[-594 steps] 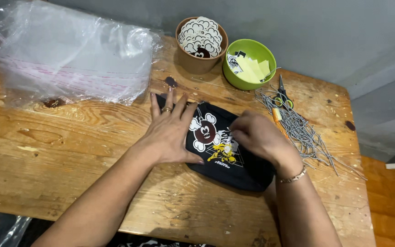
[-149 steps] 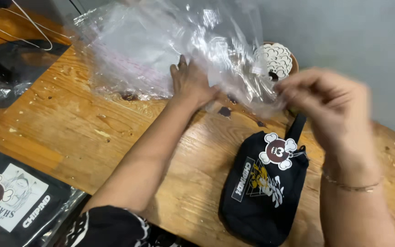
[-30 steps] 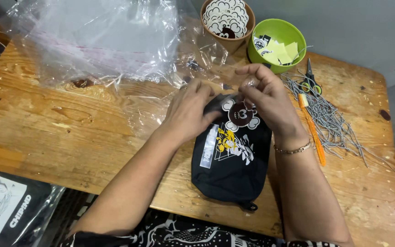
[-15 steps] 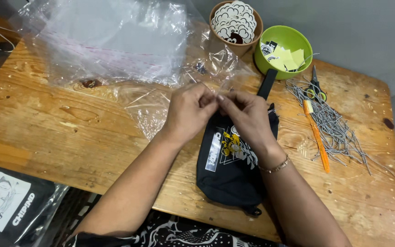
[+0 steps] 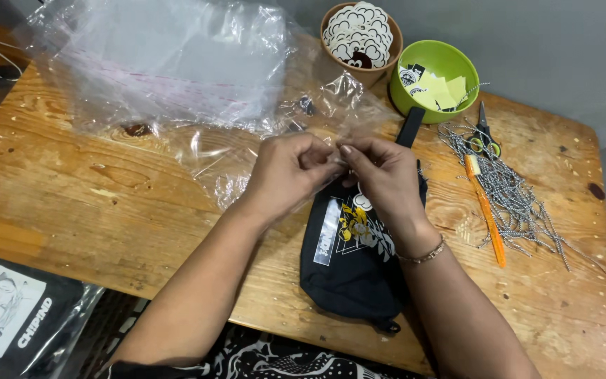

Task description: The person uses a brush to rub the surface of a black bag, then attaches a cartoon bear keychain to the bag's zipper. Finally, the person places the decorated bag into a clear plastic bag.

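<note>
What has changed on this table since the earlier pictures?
The black pouch has been turned from lying crosswise to lying lengthwise, pointing toward the person. A clear plastic bag came off the stack and now lies by it. The left hand and right hand, earlier flat on the pouch, now pinch the bag's edge together. The bowls, scissors and cords stayed put.

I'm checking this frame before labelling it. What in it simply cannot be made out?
Head view only:
- What the left hand and right hand pinch between them: fingertips cover it.
- Top of the black pouch: hidden under the right hand.
- Clear plastic bag: upper edge cut off by the frame.
- Contents of the green bowl: too small.
</note>
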